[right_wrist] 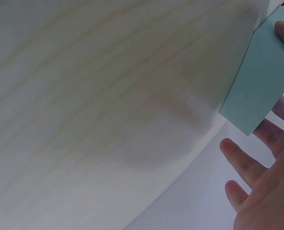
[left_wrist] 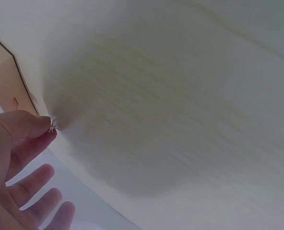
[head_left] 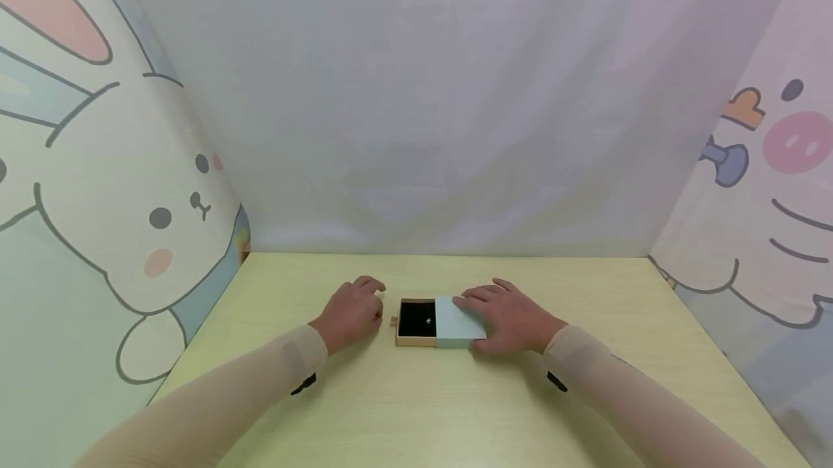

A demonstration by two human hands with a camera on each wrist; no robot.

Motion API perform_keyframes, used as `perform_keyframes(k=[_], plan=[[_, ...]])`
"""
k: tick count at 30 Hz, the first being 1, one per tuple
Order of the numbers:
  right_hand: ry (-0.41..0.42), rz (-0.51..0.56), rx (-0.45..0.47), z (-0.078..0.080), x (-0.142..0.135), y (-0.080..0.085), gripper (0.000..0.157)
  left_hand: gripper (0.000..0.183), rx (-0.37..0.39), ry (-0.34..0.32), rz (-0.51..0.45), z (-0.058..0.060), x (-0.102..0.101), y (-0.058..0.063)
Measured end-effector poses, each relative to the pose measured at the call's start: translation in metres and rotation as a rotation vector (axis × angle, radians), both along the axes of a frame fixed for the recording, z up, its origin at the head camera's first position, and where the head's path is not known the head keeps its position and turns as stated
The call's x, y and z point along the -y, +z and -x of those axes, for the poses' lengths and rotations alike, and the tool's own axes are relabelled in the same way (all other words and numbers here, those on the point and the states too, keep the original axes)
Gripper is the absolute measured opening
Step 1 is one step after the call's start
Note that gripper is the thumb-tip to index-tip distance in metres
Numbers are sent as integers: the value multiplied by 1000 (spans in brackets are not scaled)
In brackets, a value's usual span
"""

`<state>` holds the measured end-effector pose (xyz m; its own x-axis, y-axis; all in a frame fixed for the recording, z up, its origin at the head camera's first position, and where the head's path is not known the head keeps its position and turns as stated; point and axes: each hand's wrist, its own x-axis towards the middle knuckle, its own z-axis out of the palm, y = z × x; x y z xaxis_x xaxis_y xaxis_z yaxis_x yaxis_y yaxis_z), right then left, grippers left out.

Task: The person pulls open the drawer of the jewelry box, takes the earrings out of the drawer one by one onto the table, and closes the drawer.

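Between thumb and forefinger, my left hand point(head_left: 353, 312) pinches a small silver star-shaped earring point(left_wrist: 53, 126); its other fingers are loosely spread in the left wrist view. A drawer-style jewelry box lies just right of that hand, its tan drawer point(head_left: 416, 342) partly out of the light blue sleeve point(head_left: 455, 323). On the drawer's black lining sits another small silver star-shaped piece point(head_left: 429, 321). My right hand point(head_left: 510, 316) grips the right end of the sleeve, thumb on the near side and fingers over the top and far side. The sleeve's right part is hidden under it.
A small ribbon tab point(head_left: 393, 321) sticks out at the drawer's left end. The box stands on a pale wood-grain table point(head_left: 403, 410). A plain light curtain point(head_left: 416, 128) hangs behind it, with cartoon-printed cloth panels point(head_left: 124, 200) at both sides.
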<state>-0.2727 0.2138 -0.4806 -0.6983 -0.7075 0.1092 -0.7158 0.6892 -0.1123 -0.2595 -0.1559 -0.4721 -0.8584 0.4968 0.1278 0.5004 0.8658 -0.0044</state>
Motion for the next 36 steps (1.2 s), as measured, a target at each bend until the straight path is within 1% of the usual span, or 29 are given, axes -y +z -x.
perform_keyframes(k=[4,11,17,20,26,36], plan=[[-6,0,13,1,0,-1,78,17,-1,10,0,1,0,0],[0,1,7,0,-1,0,78,13,37,35,-21,1,-1,7],[-5,8,14,-2,-1,2,79,10,50,61,-43,2,1,10],[-7,5,12,-2,-2,2,79,9,36,56,-58,4,3,11],[-8,6,14,-3,-1,4,78,7,14,41,-83,5,2,18],[-4,2,6,-1,0,1,79,9,12,11,-92,4,-3,20]])
